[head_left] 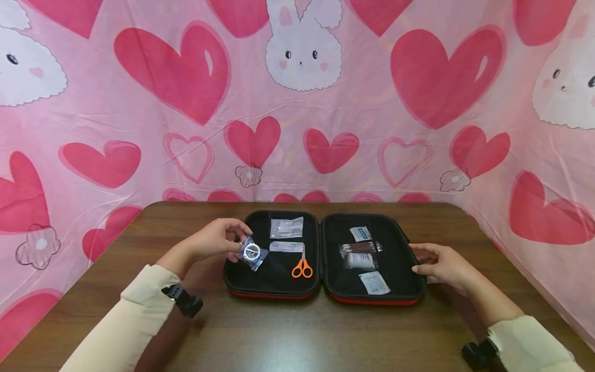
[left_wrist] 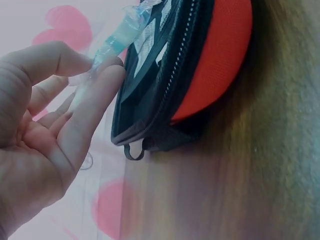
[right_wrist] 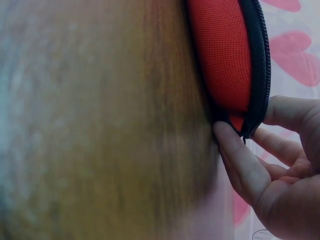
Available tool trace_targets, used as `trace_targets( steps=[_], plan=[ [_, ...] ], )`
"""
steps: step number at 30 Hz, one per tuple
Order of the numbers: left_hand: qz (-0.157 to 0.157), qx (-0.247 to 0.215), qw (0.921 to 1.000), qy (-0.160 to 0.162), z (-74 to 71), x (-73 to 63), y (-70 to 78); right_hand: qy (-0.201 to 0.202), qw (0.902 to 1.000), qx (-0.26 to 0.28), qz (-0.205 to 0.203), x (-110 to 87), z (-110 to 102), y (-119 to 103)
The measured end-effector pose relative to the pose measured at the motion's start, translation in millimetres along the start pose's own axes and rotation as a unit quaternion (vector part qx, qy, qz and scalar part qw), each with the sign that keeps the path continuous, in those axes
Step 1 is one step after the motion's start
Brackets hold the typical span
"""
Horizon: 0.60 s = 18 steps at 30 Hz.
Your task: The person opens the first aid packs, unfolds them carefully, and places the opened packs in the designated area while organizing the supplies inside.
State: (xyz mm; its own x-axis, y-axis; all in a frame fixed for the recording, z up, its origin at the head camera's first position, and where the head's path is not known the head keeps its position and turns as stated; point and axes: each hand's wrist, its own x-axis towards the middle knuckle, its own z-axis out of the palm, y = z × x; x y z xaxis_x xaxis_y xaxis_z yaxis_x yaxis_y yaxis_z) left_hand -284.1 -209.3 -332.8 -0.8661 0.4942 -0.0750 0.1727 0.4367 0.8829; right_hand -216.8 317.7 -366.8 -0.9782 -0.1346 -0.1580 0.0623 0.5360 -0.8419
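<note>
Pink cloth printed with hearts and rabbits (head_left: 302,57) hangs behind and beside a dark wooden worktop (head_left: 288,330), where a red-shelled first-aid case (head_left: 279,289) lies opened flat. The left hand (head_left: 216,240) pinches a small clear packet (head_left: 252,253) between thumb and fingertips, its grip closed on the packet's upper edge; the packet holds a white ring-shaped item and hangs over the left half of the case, near its outer rim. In the left wrist view the packet's crinkled film (left_wrist: 117,37) sits between thumb and fingers just beside the zip edge. The right hand (head_left: 439,263) rests at the outer rim of the right half, thumb and fingers lightly grasping the zip edge, as the right wrist view shows. Inside the left half lie two flat clear sachets (head_left: 286,227) and orange-handled scissors (head_left: 302,268). The right half holds white sachets (head_left: 374,282), a wrapped white roll (head_left: 360,260) and a long clear packet.
</note>
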Motion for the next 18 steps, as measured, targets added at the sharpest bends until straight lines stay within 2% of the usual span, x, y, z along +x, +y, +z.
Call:
trace_targets(
  steps=[5, 12, 18],
  plan=[
    [-0.003, 0.004, 0.9999, 0.012, -2.5, -3.1, -5.5, 0.001, 1.0000, -0.001, 0.002, 0.4, -0.2, 0.1],
    [-0.041, 0.029, 0.9974, 0.051, -1.0, -7.8, -12.2, 0.000, 1.0000, -0.003, 0.002, 1.0, -0.5, 1.4],
    [-0.041, 0.055, 0.9951, 0.071, 6.8, -3.8, -12.0, 0.001, 1.0000, -0.001, 0.008, 1.9, -0.4, 1.1]
  ],
)
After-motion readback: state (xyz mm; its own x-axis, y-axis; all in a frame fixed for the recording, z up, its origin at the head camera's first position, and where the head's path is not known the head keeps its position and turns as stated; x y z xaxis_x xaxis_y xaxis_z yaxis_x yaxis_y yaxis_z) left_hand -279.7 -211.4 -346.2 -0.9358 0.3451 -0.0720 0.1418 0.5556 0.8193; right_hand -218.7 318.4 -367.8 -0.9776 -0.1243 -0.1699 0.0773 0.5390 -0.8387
